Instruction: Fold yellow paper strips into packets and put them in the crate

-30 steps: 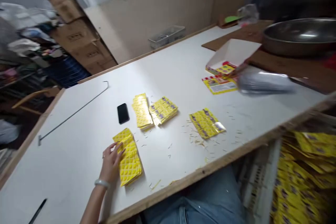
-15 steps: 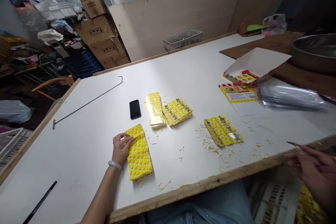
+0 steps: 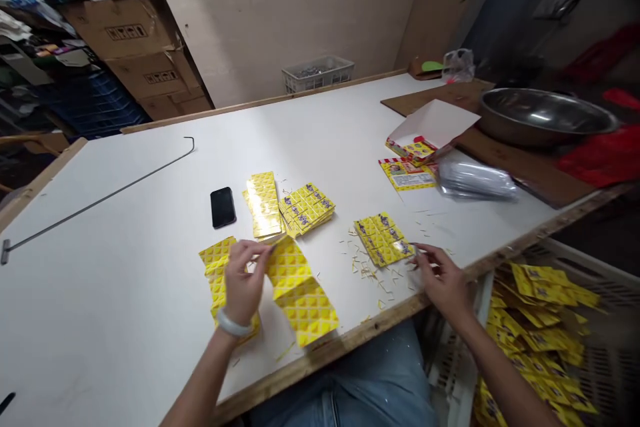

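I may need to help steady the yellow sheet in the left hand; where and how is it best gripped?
Probably pinch the yellow sheet lightly at its near right corner, coming from the right: that corner is free, the left hand holds the opposite end, and the sheet looks thin and creased across the middle.

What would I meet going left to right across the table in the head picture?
Metal rod, black phone, shiny yellow stack, purple-and-yellow stack, yellow printed sheets, right hand, metal bowl.
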`<state>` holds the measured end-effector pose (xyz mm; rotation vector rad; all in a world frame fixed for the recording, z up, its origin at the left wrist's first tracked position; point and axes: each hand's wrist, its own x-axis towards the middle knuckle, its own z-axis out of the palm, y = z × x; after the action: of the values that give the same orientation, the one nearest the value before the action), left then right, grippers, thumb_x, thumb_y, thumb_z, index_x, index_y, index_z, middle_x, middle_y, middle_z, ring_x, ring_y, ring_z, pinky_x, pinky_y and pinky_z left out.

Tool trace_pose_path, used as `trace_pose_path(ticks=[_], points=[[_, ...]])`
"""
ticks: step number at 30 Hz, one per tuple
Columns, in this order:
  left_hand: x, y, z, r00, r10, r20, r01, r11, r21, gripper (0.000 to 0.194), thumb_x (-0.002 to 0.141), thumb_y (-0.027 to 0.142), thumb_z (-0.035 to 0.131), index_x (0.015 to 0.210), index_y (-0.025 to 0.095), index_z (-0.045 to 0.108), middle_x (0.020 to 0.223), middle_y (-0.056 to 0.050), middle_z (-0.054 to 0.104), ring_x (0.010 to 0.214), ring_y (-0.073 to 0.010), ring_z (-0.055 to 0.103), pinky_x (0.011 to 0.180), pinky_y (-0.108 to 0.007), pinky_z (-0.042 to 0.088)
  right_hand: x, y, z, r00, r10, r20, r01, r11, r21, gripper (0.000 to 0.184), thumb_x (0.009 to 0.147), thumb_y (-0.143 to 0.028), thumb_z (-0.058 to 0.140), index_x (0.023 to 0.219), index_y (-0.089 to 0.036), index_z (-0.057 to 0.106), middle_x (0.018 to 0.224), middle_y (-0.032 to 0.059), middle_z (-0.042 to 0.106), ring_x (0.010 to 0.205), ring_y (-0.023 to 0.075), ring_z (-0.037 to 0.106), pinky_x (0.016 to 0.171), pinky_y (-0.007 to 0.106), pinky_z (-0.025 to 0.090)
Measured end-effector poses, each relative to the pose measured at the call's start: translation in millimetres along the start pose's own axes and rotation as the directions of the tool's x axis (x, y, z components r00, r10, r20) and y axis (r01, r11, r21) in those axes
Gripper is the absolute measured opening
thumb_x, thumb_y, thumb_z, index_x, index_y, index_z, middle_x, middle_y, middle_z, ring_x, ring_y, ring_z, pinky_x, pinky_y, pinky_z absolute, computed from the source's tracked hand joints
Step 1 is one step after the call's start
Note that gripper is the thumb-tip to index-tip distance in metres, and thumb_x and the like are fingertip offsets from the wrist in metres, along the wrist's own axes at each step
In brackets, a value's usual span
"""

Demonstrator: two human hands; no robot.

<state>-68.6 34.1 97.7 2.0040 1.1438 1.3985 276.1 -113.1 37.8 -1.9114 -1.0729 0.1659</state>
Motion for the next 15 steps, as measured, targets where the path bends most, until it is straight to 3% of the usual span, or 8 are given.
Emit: trace_pose_path(ticks=[3, 6, 9, 15], points=[[-23.6, -8.9, 54.8, 0.987, 0.017, 0.157, -0.032, 0.996, 0.088, 0.015, 0.086, 0.029, 0.055, 0.080, 0.022, 0.067, 0.083, -0.003, 0.058, 0.084, -0.0192, 0.053, 0.079, -0.036, 0.044, 8.3, -5.6, 18.3, 0.984, -0.175, 0.017, 0.167, 0.902, -0.398, 0.037, 0.090, -0.047, 0.041, 0.088, -0.016, 0.060, 0.079, 0.0083, 0.063, 0.076, 0.0205, 0.055, 0.070, 0.032, 0.042], [-40.4, -25.3, 81.2, 0.959, -0.003, 0.282, -0.057, 0.977, 0.207, 0.017, 0.086, 0.031, 0.054, 0.082, 0.022, 0.068, 0.088, -0.005, 0.059, 0.088, -0.0220, 0.052, 0.081, -0.040, 0.044, 23.0, -13.3, 35.9, 0.975, -0.182, 0.128, 0.219, 0.693, -0.687, 0.040, 0.091, -0.049, 0.039, 0.085, -0.014, 0.059, 0.083, 0.0120, 0.062, 0.085, 0.0250, 0.053, 0.075, 0.035, 0.036], [-46.7, -32.2, 79.3, 0.947, -0.029, 0.321, -0.059, 0.964, 0.261, 0.019, 0.086, 0.032, 0.054, 0.097, 0.022, 0.066, 0.098, -0.007, 0.058, 0.094, -0.0239, 0.052, 0.083, -0.043, 0.045, 35.9, -15.4, 50.3, 0.971, -0.089, 0.223, 0.233, 0.578, -0.782, 0.044, 0.092, -0.050, 0.037, 0.090, -0.013, 0.061, 0.087, 0.0140, 0.063, 0.086, 0.0264, 0.053, 0.074, 0.035, 0.032], [-50.0, -15.0, 58.9, 0.962, -0.008, 0.274, -0.042, 0.983, 0.177, 0.022, 0.090, 0.025, 0.048, 0.109, 0.024, 0.058, 0.107, -0.007, 0.055, 0.104, -0.0224, 0.050, 0.092, -0.043, 0.041, 43.5, -11.6, 60.8, 0.928, -0.062, 0.368, 0.335, 0.573, -0.748, 0.040, 0.096, -0.037, 0.031, 0.084, -0.017, 0.063, 0.083, 0.0106, 0.066, 0.084, 0.0233, 0.055, 0.077, 0.035, 0.025]])
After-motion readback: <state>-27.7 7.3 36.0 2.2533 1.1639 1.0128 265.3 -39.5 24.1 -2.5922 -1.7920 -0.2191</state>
